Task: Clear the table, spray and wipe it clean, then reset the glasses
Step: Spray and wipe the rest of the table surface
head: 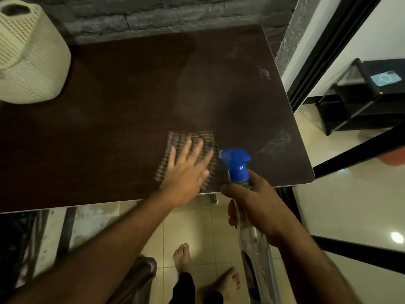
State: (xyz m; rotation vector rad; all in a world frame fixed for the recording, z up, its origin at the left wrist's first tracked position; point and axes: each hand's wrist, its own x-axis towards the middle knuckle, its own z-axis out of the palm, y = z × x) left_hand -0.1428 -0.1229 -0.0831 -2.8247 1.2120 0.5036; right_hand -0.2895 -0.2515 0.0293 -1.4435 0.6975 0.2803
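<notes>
**Two hands at a dark tabletop: cloth under one, sprayer in the other**

One patterned cloth (190,154), blurred, lies near the front edge of the dark brown tabletop (122,110), flat under the left hand (186,170), whose fingers are spread and straight on it. Just beside it, the right hand (254,207) curls around the neck of a clear spray bottle (252,244) with a blue trigger head. Faint whitish smears show toward the tabletop's right side. A cream perforated basket (30,60) stands at the left corner. Behind runs a grey stone wall (153,14); below, pale floor tiles (197,224) and bare feet.
</notes>
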